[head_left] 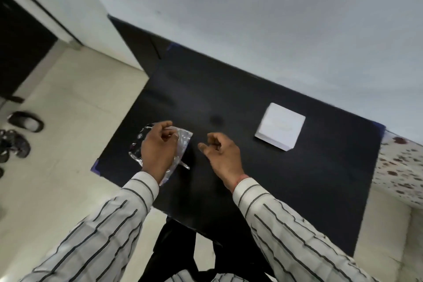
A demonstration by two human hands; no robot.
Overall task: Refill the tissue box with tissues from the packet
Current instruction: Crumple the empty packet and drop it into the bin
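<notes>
A clear, crumpled plastic packet (183, 142) lies on the left part of the black table (297, 178). My left hand (158, 146) is over it, fingers curled and pinching its film near the top edge. The packet looks flat. My right hand (219, 151) hovers just right of the packet, fingers loosely bent, holding nothing. A white square stack of tissues (280, 127) rests on the table farther right, apart from both hands. No tissue box shows in this view.
The table stands against a pale wall (251, 18). Shoes and sandals (20, 135) lie on the tiled floor at the left. A speckled cloth surface (402, 167) adjoins the table's right edge.
</notes>
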